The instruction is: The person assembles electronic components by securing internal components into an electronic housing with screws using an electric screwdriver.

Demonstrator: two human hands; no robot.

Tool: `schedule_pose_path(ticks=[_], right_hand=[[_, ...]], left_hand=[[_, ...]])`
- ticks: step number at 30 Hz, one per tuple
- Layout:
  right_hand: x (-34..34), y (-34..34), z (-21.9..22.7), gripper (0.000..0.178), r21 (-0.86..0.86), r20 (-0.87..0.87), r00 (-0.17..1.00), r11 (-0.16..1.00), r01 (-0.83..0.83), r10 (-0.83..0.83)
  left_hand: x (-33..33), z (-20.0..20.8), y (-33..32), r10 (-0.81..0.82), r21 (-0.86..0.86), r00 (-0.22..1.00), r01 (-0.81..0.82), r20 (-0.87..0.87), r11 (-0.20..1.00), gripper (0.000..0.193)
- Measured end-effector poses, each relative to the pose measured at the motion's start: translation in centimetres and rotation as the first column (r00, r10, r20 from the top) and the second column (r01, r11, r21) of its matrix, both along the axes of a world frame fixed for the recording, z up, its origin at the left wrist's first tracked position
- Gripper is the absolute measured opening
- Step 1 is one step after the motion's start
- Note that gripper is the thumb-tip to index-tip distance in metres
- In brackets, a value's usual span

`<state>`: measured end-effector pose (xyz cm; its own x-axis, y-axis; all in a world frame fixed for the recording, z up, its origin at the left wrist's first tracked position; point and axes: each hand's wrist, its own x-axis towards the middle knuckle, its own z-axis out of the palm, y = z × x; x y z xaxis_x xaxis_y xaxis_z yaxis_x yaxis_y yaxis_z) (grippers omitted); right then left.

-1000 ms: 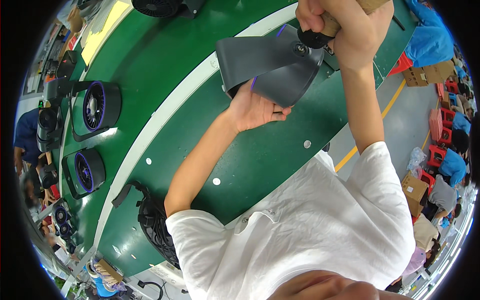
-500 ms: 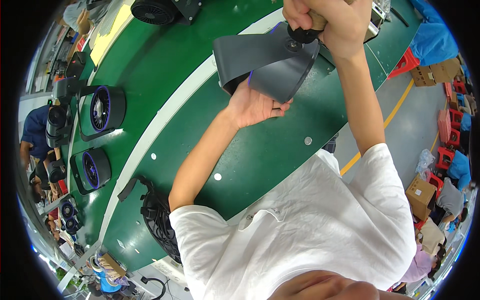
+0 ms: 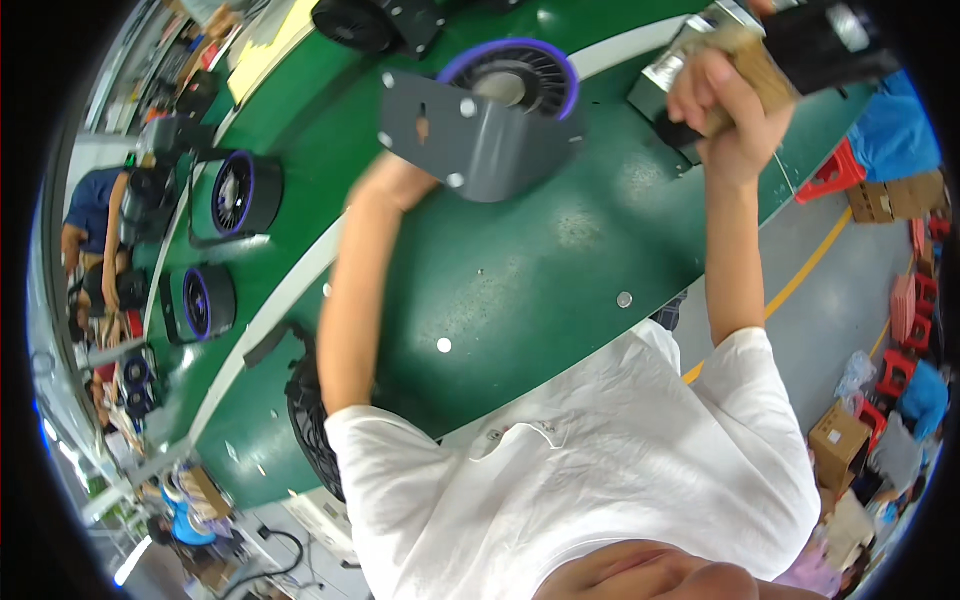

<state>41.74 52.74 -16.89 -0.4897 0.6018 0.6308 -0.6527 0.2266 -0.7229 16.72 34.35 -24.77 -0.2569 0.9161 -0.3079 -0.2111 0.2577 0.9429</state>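
Observation:
In my left hand (image 3: 393,187) is a round fan (image 3: 515,85) with a purple rim and a dark grey U-shaped bracket (image 3: 480,155). The bracket's flat, slotted side faces up, and it hides most of my left fingers. My right hand (image 3: 738,120) is closed round a hand-held power tool (image 3: 835,45) with a black body and a tan wrapped grip. The tool is apart from the fan and beside a silver metal box (image 3: 655,85). Motion smears the left hand and the bracket.
Two more purple-rimmed fans (image 3: 232,193) (image 3: 205,302) stand left on the green table (image 3: 520,290). A dark fan (image 3: 355,25) lies at the far edge. A black mesh item (image 3: 312,415) rests by my left elbow. Red stools and cartons (image 3: 840,440) stand on the right-hand floor. Co-workers are at far left.
My right hand has lifted the power tool off the bracket's side and moved right. The fan, held in my left hand, has moved left and turned, so its purple rim shows.

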Motion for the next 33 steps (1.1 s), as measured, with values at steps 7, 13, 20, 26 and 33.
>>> schedule_pose_path(ticks=[7, 13, 20, 26, 33], right_hand=[[3.6, -0.9, -6.6, 0.064, -0.046, 0.274, 0.941, 0.975, 0.218, -0.198], [3.7, -1.3, -8.0, 0.064, -0.013, 0.381, 0.901, 0.973, 0.231, -0.209], [4.9, -1.4, -8.4, 0.072, 0.023, 0.32, 0.903, 0.955, 0.296, -0.287], [5.8, 0.8, -2.8, 0.107, -0.102, 0.205, 0.902, 0.908, 0.407, -0.381], [1.4, 2.8, -0.9, 0.107, -0.452, -0.514, 0.858, 0.849, -0.274, 0.003]], left_hand=[[-26.4, 0.4, -9.7, 0.266, -0.247, 0.86, -0.398, -0.435, 0.884, 0.056], [-30.4, 3.0, -6.9, 0.288, 0.306, -0.106, -0.343, -0.952, 0.888, 0.05], [-21.8, 1.8, 9.7, 0.264, 0.227, 0.052, -0.368, -0.963, 0.902, 0.074], [-29.3, -0.1, 5.7, 0.224, 0.278, 0.306, 0.147, -0.925, 0.949, 0.051], [-22.9, -2.5, 4.7, 0.57, 0.556, -0.12, -0.452, -0.813, 0.698, 0.057]])
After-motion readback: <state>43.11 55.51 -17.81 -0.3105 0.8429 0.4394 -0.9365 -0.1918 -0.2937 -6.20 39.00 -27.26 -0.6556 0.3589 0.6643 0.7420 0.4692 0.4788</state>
